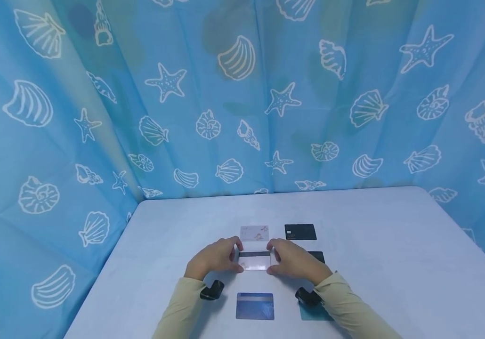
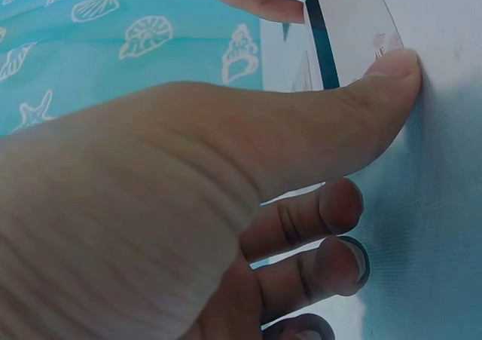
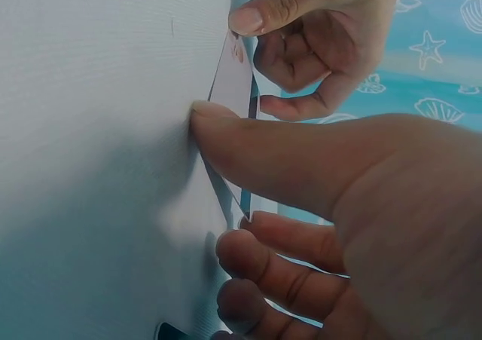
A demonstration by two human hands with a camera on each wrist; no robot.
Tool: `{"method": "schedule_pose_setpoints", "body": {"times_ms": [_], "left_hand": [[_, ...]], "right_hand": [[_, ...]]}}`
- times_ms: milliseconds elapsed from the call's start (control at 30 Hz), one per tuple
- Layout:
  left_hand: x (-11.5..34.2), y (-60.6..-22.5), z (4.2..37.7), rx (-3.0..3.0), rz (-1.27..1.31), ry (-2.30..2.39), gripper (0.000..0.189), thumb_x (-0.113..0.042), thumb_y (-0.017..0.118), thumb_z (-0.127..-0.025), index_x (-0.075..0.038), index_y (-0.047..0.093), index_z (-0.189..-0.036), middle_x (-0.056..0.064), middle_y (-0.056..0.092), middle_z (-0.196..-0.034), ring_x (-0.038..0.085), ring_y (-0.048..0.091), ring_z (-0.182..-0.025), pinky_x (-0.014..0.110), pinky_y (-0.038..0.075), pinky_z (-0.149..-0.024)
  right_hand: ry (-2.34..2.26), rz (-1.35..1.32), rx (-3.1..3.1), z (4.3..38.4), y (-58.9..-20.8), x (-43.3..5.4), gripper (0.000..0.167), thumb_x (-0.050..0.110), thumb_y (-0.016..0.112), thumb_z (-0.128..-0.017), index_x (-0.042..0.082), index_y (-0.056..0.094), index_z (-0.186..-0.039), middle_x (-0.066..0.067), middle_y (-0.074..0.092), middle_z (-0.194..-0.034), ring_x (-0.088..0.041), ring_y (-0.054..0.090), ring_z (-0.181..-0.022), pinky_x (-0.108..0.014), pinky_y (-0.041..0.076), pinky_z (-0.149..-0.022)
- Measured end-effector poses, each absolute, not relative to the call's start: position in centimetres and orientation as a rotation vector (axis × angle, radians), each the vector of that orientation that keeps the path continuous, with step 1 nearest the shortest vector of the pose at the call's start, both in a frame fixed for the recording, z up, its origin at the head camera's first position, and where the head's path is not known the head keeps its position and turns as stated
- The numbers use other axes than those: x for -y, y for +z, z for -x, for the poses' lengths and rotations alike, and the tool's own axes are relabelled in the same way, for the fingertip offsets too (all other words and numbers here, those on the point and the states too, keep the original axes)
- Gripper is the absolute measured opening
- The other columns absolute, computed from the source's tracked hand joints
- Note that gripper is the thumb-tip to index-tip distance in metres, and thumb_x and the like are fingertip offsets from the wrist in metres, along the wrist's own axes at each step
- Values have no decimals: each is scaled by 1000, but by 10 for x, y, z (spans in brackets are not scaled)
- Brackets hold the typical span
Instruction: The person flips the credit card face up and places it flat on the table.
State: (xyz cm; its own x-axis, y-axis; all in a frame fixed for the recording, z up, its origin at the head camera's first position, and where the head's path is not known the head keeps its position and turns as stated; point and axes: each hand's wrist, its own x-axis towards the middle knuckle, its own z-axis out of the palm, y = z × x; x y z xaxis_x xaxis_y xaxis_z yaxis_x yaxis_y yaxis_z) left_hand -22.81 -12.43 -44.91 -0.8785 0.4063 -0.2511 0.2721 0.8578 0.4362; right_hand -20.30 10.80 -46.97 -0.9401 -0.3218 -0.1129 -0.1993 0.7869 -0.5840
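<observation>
A pale card with a dark stripe along its far edge is held between both hands at the middle of the table. My left hand pinches its left end by the corners, thumb on the near side and a finger on the far side. At the opposite end my right hand grips it the same way. In the right wrist view the card is seen nearly edge-on, close over the white tabletop, with the right thumb on its near edge.
Beyond the hands lie a white flowered card and a black card. Another dark card is partly hidden by the right hand. Nearer are a blue card and a teal card under the right wrist. A shell-patterned curtain borders the table.
</observation>
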Motion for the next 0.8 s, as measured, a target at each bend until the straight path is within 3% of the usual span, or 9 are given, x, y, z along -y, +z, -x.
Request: {"method": "schedule_pose_setpoints", "body": {"times_ms": [800], "left_hand": [[119,-442,229,-2669,-633,599,52,-30,86,-85,-13,61,-128,0,58,-84,14,55,-76,27,45,-68]], "right_hand": [[-853,385,-2783,198,-457,-106,57,22,91,-78,8,65,-126,-2,57,-84,-15,53,-73,-31,45,-67]]}}
